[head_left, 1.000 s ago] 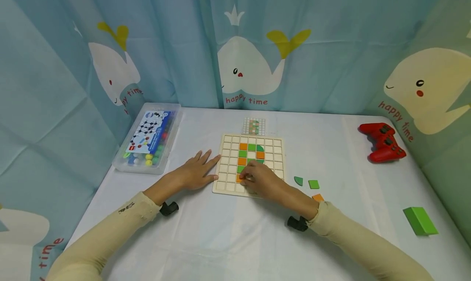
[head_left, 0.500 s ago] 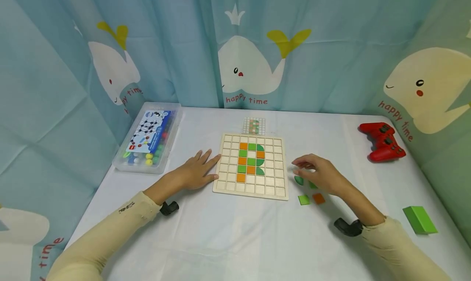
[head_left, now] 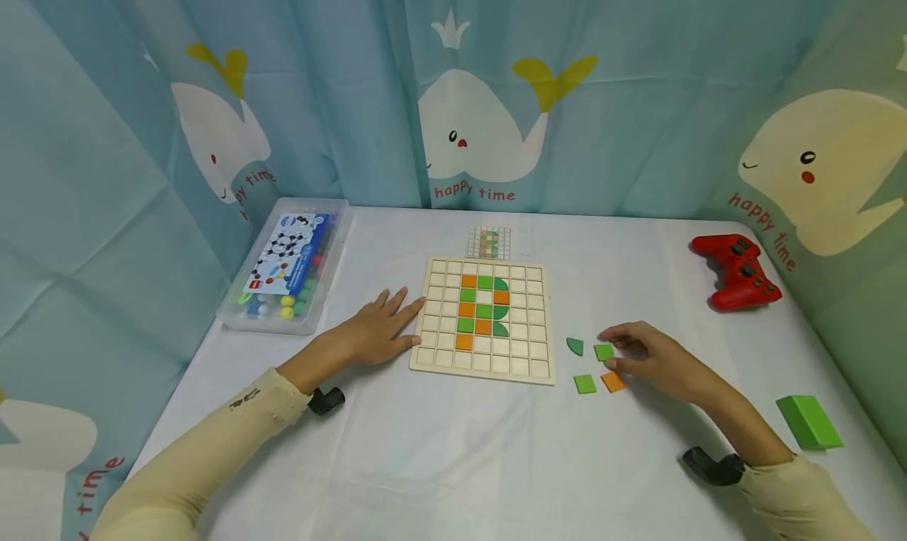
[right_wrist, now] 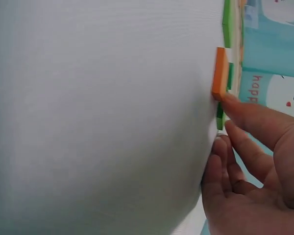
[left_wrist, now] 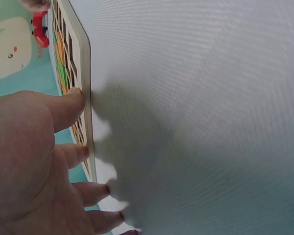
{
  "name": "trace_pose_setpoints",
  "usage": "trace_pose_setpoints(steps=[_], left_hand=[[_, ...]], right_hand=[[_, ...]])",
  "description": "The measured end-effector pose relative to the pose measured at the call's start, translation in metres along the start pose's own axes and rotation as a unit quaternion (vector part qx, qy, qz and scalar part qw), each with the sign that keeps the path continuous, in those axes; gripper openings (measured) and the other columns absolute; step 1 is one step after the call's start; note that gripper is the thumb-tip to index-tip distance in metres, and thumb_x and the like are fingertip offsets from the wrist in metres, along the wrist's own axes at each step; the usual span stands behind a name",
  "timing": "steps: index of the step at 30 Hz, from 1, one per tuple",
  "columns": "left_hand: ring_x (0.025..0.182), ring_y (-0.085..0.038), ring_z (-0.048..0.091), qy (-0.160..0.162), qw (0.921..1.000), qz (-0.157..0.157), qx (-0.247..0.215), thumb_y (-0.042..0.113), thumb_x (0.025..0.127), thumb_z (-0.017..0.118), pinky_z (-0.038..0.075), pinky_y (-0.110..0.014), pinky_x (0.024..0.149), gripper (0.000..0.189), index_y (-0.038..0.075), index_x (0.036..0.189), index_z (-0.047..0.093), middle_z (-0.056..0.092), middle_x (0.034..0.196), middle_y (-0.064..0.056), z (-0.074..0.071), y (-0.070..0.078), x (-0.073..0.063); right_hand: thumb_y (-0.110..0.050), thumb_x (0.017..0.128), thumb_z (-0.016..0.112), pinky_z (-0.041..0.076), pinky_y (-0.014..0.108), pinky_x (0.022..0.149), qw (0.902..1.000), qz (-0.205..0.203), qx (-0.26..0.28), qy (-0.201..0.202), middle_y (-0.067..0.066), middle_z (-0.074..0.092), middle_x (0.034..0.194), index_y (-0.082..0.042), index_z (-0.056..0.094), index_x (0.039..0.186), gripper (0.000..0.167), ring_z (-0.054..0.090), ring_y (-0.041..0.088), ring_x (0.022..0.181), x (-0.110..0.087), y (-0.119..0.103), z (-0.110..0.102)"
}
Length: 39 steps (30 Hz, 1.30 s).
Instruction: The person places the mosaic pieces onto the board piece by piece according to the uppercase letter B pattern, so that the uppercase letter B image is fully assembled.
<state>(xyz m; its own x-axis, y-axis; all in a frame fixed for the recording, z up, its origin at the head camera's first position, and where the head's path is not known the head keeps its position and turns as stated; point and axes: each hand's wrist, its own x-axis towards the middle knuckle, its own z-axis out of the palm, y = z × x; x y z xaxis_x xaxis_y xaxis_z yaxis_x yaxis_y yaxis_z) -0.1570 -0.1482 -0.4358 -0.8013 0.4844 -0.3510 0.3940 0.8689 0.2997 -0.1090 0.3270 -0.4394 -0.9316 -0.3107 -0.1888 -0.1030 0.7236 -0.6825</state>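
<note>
In the head view a wooden grid board [head_left: 519, 358] lies mid-table with orange, light green and dark green tiles set in it. My left hand [head_left: 375, 332] rests with fingers spread at its left edge; the left wrist view has the thumb [left_wrist: 71, 105] on the board's rim. To the right of the board, my right hand [head_left: 655, 360] is low over the table. Its thumb and forefinger stand spread on either side of a light green square tile [head_left: 604, 353]. An orange square tile [right_wrist: 219, 73] is close by the thumb in the right wrist view.
Another light green square [head_left: 584, 384] and a dark green quarter-round tile [head_left: 575, 346] lie nearby. A small pattern card [head_left: 489, 242] sits behind the board. Farther out are a clear plastic box [head_left: 230, 313], a red game controller [head_left: 737, 275] and a green block [head_left: 810, 424].
My right hand has left the orange tile in the board's lower row and travelled right to the loose tiles, coming down around a light green square. The left hand stays put.
</note>
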Motion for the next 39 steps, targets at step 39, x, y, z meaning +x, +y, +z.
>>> trace_pose_setpoints(steps=[39], left_hand=[[0.161, -0.049, 0.003, -0.007, 1.0000, -0.003, 0.000, 0.051, 0.112, 0.045, 0.014, -0.063, 0.129, 0.074, 0.023, 0.172, 0.012, 0.004, 0.177, -0.019, -0.002, 0.002, -0.001]], right_hand=[[-0.006, 0.098, 0.075, 0.056, 0.043, 0.092, 0.9959, -0.082, -0.020, 0.032, 0.011, 0.064, 0.113, 0.000, 0.071, 0.122, 0.025, 0.063, 0.024, 0.103, 0.047, -0.093, 0.066]])
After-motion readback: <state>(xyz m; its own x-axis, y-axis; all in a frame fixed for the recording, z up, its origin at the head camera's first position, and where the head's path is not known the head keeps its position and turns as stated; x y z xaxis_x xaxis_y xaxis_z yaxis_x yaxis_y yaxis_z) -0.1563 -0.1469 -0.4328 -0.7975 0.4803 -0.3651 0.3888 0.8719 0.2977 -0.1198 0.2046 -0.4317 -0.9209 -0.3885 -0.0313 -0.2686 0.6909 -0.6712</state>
